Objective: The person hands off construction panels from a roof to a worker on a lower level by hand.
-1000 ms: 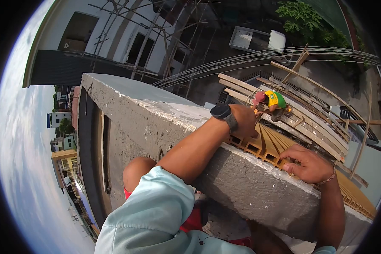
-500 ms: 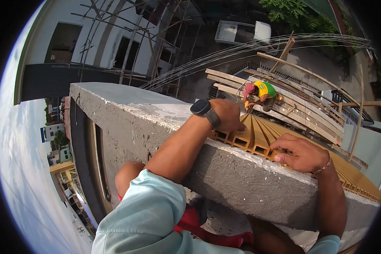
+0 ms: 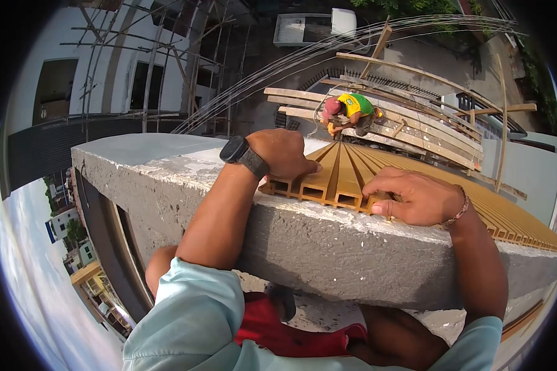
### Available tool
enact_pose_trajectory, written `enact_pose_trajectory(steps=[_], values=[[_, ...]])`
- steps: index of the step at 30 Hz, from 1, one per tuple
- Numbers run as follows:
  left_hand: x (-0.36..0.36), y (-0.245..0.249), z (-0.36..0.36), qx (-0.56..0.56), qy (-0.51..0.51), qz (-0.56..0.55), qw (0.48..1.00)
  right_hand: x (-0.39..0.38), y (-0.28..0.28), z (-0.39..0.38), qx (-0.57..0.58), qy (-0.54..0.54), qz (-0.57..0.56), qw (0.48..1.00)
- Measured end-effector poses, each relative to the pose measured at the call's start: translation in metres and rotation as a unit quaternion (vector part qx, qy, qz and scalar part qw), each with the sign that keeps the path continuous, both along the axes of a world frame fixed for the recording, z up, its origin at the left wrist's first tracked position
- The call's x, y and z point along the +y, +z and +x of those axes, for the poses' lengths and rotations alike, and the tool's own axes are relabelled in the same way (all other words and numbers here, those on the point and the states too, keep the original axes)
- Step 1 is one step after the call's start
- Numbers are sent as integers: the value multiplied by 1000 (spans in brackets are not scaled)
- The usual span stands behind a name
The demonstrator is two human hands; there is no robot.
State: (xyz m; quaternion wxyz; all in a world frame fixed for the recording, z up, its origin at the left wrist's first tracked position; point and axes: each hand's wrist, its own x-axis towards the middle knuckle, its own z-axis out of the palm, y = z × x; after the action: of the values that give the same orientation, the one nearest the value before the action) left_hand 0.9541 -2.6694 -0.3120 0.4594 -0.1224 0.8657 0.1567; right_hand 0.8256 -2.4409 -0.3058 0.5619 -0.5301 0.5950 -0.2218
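Hollow, yellow-brown fluted wall panels [image 3: 332, 174] stand against the outer face of a rough concrete parapet [image 3: 346, 256], their open ends level with its top edge. My left hand [image 3: 280, 152], below a dark wristwatch [image 3: 244, 154], is closed over the top of the leftmost panel, with most fingertips hidden. Farther right, my right hand [image 3: 418, 196] has its fingers bent over the panel ends and its thumb against their near side. A beaded bracelet [image 3: 458, 207] circles that wrist.
Far below, a co-worker in a red cap [image 3: 353, 112] crouches on plank scaffolding [image 3: 408, 141], hands at the panels' lower end. Overhead wires [image 3: 254, 77] cross beyond the wall. A white truck [image 3: 315, 29] stands on the ground. Bamboo scaffolding [image 3: 158, 68] fronts a building.
My view has swung, so the wall, panels and co-worker appear farther left and higher. Both hands remain at the panel tops, with little visible change in grip.
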Motion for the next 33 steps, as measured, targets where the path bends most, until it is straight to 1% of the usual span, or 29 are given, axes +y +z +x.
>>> enact_pose_trajectory(steps=[3,11,14,16,19,27,33], values=[[-1,0,0,6,-3,3,1000,-1,3,-1,1,3,16,1000],[1,7,-1,13,10,1,1000,0,1,0,-19,-17,-4,1000],[1,7,0,15,20,3,1000,-1,4,-1,-19,-21,15,999],[0,7,1,31,19,7,999,-1,2,-1,-21,-21,8,1000],[0,10,-2,7,26,0,1000,-1,2,0,-23,-21,-6,999],[0,10,-1,12,22,1,1000,-2,3,-1,-23,-22,4,999],[1,7,0,15,18,-3,1000,-1,2,0,-25,-22,-10,999]])
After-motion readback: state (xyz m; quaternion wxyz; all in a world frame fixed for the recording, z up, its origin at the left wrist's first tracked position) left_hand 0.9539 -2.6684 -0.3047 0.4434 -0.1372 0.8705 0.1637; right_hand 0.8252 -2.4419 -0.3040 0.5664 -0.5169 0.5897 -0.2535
